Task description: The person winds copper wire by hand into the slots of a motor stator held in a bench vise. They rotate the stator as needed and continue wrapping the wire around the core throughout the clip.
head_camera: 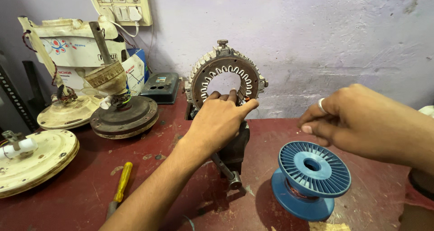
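Observation:
A round metal stator ring (212, 63) with slotted inner teeth stands upright, clamped in a small dark bench vise (235, 149). My left hand (221, 118) grips the lower edge of the ring, its fingers hooked into the inner opening. My right hand (352, 120) hovers to the right of the ring, above a blue plastic wire spool (312, 176). Its thumb and fingers are pinched together and a ring sits on one finger. Whether a thin wire runs between them is too fine to tell.
On the dark red table (181, 140), at left, lie a brown fan motor (123, 113) with a shaft, cream fan housings (31, 158) and a yellow-handled screwdriver (120, 186). A dark box (162, 87) rests by the wall, under a switchboard (120, 5).

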A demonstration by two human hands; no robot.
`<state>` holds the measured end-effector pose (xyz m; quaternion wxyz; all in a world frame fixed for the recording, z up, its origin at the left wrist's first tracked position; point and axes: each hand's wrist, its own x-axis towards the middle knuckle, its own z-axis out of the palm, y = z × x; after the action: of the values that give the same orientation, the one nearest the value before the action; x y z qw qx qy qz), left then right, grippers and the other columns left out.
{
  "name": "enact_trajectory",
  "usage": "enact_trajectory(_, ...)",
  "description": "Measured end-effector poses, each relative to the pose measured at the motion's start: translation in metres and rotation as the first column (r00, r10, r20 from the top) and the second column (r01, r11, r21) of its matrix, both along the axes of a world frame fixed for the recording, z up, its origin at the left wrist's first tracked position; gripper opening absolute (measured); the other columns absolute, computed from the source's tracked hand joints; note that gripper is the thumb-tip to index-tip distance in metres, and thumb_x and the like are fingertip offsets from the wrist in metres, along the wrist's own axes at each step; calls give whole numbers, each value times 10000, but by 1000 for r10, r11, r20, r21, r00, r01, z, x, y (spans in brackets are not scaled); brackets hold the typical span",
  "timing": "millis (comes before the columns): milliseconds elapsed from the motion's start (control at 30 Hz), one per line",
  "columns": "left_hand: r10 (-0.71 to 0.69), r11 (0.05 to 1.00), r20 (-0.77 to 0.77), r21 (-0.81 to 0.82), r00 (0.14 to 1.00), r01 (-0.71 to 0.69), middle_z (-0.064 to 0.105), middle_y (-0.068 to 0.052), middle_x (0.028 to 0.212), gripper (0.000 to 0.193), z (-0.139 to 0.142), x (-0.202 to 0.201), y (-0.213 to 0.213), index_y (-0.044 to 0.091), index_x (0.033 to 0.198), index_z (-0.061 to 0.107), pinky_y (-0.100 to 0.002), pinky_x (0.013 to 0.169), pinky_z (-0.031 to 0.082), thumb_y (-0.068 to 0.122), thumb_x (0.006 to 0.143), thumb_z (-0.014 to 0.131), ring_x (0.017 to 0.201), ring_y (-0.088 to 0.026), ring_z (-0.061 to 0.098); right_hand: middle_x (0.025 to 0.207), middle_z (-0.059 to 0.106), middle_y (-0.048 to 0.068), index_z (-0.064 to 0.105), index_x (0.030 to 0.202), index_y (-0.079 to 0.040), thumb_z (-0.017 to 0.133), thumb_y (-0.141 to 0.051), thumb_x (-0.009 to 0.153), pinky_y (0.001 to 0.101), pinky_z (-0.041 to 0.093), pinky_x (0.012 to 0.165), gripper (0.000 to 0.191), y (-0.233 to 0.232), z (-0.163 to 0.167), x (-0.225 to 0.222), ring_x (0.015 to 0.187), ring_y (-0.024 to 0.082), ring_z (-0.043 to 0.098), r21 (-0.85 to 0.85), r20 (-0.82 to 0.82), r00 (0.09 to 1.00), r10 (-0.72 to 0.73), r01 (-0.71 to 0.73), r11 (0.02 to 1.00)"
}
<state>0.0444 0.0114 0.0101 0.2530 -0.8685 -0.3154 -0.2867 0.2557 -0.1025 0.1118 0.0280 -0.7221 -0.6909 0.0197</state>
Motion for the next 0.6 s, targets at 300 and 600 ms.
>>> enact_trajectory(300,-144,974,353,-113,925,194,661,-310,1040,571,4,1,-2,-125,1355,344,-509,793,541,38,891,636,859,-441,693,837,820,135,769,1154,-95,782,-373,811,350,645,694,442,20,-21,-21,747,220,774,221,-212,912,352,-306,926)
enact_trajectory(600,51,995,251,-101,967,-26,676,-290,942,791,-1,18,-6,-205,1360,326,-538,870,501,47,708,695,855,-441,681,857,781,177,754,1106,-44,819,-308,758,392,595,746,442,34,-33,-31,804,304,779,367,-145,887,438,-363,857)
